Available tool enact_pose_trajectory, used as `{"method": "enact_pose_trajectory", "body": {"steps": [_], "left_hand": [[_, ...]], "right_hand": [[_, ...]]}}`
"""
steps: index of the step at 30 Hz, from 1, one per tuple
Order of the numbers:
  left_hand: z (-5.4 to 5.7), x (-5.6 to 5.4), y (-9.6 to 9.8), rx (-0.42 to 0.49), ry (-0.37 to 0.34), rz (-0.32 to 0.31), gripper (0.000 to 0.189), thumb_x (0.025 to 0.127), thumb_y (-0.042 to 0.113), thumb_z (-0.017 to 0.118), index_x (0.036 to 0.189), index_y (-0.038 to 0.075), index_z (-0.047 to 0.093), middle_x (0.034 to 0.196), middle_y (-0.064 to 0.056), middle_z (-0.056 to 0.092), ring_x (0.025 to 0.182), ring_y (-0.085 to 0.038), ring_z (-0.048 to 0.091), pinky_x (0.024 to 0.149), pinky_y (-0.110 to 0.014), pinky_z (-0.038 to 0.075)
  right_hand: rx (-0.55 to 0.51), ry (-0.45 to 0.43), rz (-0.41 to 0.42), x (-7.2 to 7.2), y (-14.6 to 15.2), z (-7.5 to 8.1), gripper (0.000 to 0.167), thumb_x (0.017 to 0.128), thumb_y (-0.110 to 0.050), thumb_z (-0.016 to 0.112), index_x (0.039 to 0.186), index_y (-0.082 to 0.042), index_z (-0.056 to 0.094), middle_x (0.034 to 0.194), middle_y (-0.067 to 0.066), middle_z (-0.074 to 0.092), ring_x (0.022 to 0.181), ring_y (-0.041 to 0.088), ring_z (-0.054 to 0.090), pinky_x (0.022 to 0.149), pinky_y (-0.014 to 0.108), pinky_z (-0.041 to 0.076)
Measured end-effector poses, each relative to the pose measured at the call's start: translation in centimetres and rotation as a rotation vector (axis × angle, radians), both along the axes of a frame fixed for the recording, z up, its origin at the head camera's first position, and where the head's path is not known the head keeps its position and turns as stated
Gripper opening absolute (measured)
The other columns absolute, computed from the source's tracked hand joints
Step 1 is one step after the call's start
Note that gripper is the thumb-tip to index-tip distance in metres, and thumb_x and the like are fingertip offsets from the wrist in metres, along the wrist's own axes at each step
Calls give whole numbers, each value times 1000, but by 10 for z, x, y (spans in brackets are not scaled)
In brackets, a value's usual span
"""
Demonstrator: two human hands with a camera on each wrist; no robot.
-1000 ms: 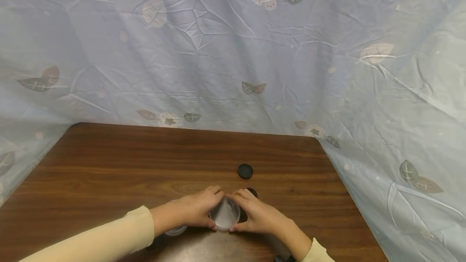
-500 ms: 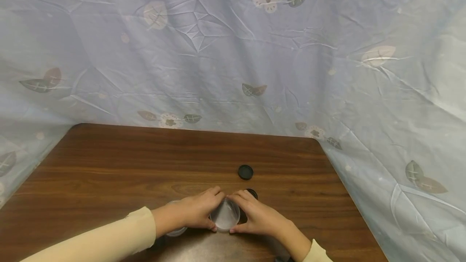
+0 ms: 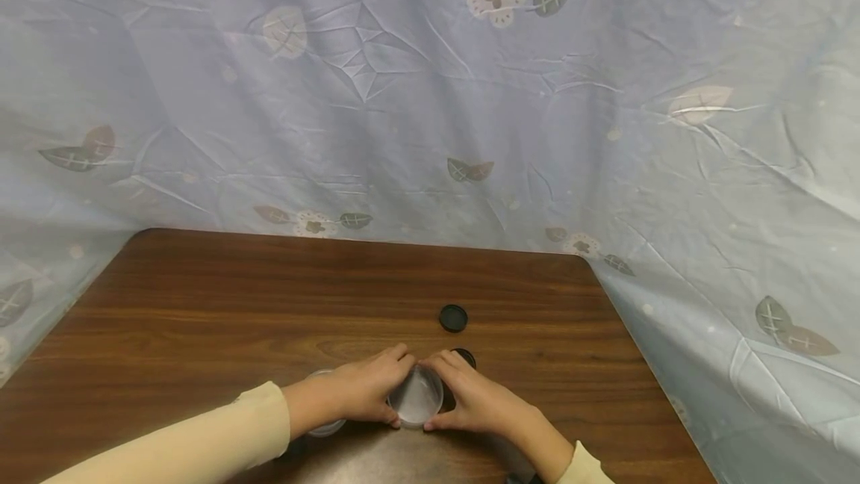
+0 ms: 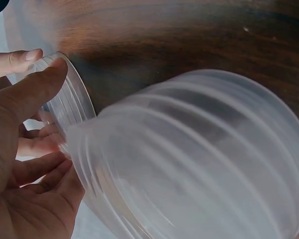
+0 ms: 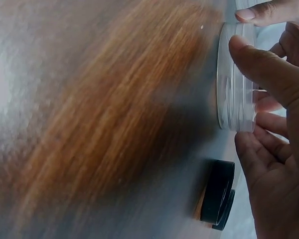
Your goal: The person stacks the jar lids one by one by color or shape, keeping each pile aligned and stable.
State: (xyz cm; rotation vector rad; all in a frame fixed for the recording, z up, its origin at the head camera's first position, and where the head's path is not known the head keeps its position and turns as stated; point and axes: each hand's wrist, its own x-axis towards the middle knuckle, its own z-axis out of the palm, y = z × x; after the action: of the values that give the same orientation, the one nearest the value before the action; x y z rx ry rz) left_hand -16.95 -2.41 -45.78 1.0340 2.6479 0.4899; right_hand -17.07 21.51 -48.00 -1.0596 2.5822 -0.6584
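A shallow, round, clear plastic jar stands on the table between my two hands, its mouth facing up. My left hand grips its left side, thumb at the near edge and fingers at the far edge. On the right side my right hand holds it the same way. Threaded rings show on the jar's wall in the right wrist view. Another clear, ribbed plastic jar is close to the left wrist camera; in the head view my left forearm partly hides it.
A round black lid lies beyond my hands on the brown wooden table. A second black lid is partly hidden behind my right hand. Patterned cloth hangs along the table's back and sides.
Both hands keep the same hold on the jar, and the jar stays in place. Only the head view has shifted very slightly.
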Motion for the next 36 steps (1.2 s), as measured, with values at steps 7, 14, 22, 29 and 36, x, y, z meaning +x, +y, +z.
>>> {"method": "enact_pose_trajectory", "body": {"steps": [7, 14, 22, 29, 36], "left_hand": [[-2, -1, 0, 7, 3, 7, 86, 73, 34, 97, 141, 2, 54, 140, -15, 58, 128, -31, 63, 101, -41, 60], [-4, 2, -3, 31, 11, -16, 87, 73, 32, 97, 143, 3, 52, 132, -9, 57, 122, -26, 63, 97, -38, 61], [-8, 4, -5, 64, 4, -23, 102, 74, 37, 96, 153, 2, 42, 137, -9, 54, 127, -28, 59, 98, -40, 60], [-1, -7, 5, 68, 30, -4, 106, 80, 62, 84, 154, 0, 41, 134, -11, 54, 124, -27, 59, 94, -40, 61], [9, -24, 25, 73, -11, 5, 97, 90, 67, 71, 158, 5, 41, 152, -20, 50, 140, -37, 54, 106, -52, 57]], "right_hand": [[-9, -15, -17, 0, -1, -1, 82, 87, -43, 85, 151, -10, 46, 148, 3, 51, 137, 17, 49, 116, 36, 49], [-18, -15, -20, 2, 0, -3, 87, 89, -47, 82, 156, -9, 41, 151, 6, 49, 137, 19, 51, 116, 36, 50], [-63, -28, -23, 4, 7, -3, 94, 88, -50, 81, 161, -15, 34, 157, 1, 43, 141, 17, 47, 119, 39, 47], [-125, -43, -78, 0, 26, 1, 91, 93, -55, 75, 163, -14, 33, 159, 6, 42, 143, 24, 48, 117, 51, 47], [-181, -34, -148, -10, 51, 2, 77, 101, -44, 68, 162, -10, 34, 160, 11, 43, 144, 38, 47, 113, 62, 47]]}}
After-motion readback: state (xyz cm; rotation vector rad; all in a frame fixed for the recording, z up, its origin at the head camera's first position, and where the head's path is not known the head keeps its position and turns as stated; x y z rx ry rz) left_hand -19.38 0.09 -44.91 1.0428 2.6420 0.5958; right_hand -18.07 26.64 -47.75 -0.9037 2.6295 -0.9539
